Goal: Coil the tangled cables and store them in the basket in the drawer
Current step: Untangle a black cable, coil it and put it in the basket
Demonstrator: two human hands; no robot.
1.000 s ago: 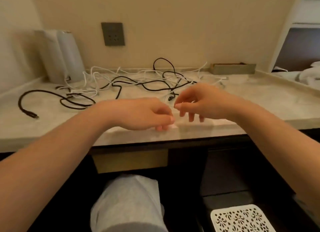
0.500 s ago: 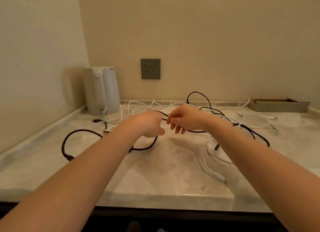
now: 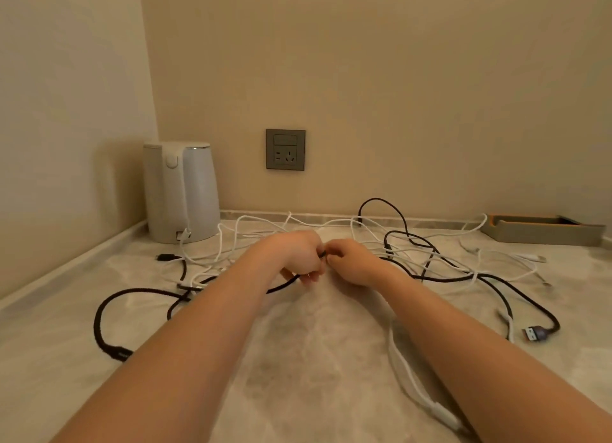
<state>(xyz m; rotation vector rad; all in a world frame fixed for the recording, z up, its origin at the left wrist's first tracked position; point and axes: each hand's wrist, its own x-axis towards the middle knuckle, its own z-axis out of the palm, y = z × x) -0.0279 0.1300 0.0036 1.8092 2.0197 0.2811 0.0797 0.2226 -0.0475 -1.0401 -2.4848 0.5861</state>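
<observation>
Where our hands meet: left hand (image 3: 298,257) and right hand (image 3: 352,263) pinch one black braided cable (image 3: 281,287).
White plastic kettle (image 3: 180,190): one, ten o'clock.

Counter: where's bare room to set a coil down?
Best patch: the counter near the front edge, between the forearms, nearer than left hand and right hand. Second: front-left corner, nearer than the looped black cable. Crowded: behind the hands from kettle to tray, tangled cables; the right side too, white cable and USB plug.
</observation>
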